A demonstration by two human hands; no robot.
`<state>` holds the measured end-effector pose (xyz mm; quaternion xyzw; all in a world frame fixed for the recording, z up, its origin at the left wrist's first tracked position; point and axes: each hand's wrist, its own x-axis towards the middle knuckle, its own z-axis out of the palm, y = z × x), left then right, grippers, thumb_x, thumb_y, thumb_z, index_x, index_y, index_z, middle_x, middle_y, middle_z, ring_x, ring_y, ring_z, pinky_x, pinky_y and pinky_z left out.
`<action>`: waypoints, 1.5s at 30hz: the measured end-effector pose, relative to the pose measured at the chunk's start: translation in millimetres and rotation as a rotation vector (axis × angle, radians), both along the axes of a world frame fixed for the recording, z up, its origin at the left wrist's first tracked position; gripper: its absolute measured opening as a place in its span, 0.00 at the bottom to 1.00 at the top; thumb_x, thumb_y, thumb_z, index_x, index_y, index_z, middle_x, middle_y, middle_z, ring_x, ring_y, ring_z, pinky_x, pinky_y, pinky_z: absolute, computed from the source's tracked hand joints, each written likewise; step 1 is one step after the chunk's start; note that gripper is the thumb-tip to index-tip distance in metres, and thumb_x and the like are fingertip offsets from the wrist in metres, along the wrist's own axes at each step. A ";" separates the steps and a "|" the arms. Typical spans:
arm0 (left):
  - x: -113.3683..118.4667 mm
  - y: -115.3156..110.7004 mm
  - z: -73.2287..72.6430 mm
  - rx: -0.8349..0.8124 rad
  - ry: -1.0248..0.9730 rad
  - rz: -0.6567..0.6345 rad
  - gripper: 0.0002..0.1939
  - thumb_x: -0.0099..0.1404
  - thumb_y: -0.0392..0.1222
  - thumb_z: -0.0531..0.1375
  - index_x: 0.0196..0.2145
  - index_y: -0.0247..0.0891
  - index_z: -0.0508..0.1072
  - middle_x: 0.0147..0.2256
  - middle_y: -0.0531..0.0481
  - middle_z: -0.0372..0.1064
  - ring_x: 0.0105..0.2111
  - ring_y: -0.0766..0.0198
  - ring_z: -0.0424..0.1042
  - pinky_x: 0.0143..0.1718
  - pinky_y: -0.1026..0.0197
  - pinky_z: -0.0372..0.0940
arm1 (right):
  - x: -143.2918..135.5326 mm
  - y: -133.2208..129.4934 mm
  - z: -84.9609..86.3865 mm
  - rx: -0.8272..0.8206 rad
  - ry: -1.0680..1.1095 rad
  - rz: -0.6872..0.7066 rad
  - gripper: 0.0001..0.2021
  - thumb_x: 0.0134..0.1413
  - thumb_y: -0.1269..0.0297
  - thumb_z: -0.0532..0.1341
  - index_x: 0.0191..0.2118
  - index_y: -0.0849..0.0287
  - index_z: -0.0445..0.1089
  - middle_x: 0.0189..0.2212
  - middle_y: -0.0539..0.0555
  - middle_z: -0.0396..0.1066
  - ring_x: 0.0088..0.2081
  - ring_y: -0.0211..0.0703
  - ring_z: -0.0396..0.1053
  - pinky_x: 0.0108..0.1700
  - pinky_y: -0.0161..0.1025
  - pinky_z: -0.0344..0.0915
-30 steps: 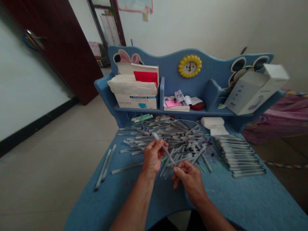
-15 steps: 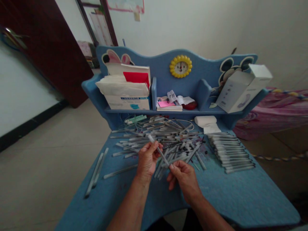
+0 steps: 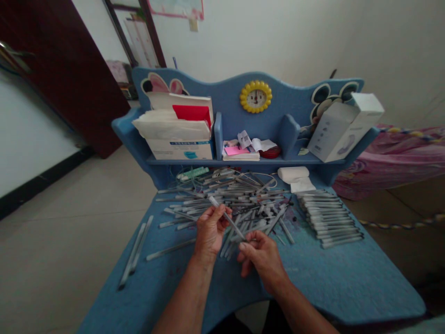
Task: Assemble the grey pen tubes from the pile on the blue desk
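Note:
A translucent pen tube (image 3: 232, 223) slants between my two hands above the blue desk. My left hand (image 3: 210, 228) is closed round its upper part, and the tube's whitish end sticks out past the thumb. My right hand (image 3: 261, 254) pinches the lower end between thumb and fingers; that tip is hidden. Behind and beneath the hands lies a loose heap of similar grey pens (image 3: 222, 192). To the right, a neat row of pens (image 3: 332, 218) lies side by side. Two pens (image 3: 136, 250) lie apart at the left.
A blue shelf (image 3: 253, 162) at the desk's back holds a box of papers (image 3: 181, 148), a small pile of papers (image 3: 239, 157) and a tilted white box (image 3: 339, 132). A white roll (image 3: 294, 174) lies under the shelf. Small black pieces lie beside the heap.
The whole view has shifted slightly, so the desk and shelf appear a little farther left. Both hands keep their hold on the tube, with almost no visible change.

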<state>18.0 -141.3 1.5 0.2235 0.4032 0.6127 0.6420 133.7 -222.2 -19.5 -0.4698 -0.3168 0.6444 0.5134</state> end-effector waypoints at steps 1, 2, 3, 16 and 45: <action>-0.1 0.0 -0.4 0.004 0.002 -0.002 0.12 0.42 0.39 0.68 0.23 0.32 0.70 0.21 0.51 0.71 0.19 0.70 0.67 0.17 0.72 0.59 | -0.4 -0.5 0.0 -0.017 0.009 0.025 0.20 0.42 0.48 0.63 0.31 0.61 0.60 0.15 0.48 0.70 0.10 0.35 0.64 0.11 0.27 0.57; -0.3 0.0 -0.8 0.008 0.004 -0.005 0.12 0.42 0.39 0.68 0.23 0.32 0.70 0.21 0.51 0.71 0.19 0.71 0.67 0.17 0.72 0.58 | -0.9 -1.1 0.0 -0.034 0.017 0.050 0.21 0.46 0.45 0.59 0.31 0.62 0.61 0.14 0.50 0.70 0.10 0.36 0.64 0.11 0.28 0.57; -0.5 0.1 -1.1 0.013 0.005 -0.007 0.12 0.42 0.39 0.68 0.23 0.32 0.70 0.21 0.51 0.71 0.19 0.71 0.67 0.17 0.72 0.59 | -1.5 -1.5 0.1 -0.046 0.024 0.067 0.22 0.48 0.43 0.56 0.30 0.63 0.62 0.14 0.51 0.69 0.10 0.36 0.64 0.10 0.28 0.56; -0.2 -0.6 -1.6 0.002 0.010 0.015 0.12 0.43 0.39 0.68 0.24 0.32 0.70 0.22 0.51 0.71 0.20 0.71 0.67 0.18 0.72 0.60 | -1.8 -0.2 3.0 -0.048 0.076 0.047 0.19 0.49 0.47 0.58 0.28 0.62 0.61 0.15 0.52 0.71 0.10 0.36 0.64 0.11 0.28 0.56; -0.2 -1.2 -2.8 0.018 0.068 0.088 0.14 0.43 0.42 0.68 0.23 0.32 0.69 0.21 0.51 0.70 0.19 0.71 0.67 0.17 0.72 0.59 | 5.2 -1.1 -0.4 -0.044 -0.053 -0.040 0.15 0.43 0.54 0.63 0.27 0.62 0.65 0.15 0.48 0.69 0.11 0.33 0.63 0.13 0.28 0.56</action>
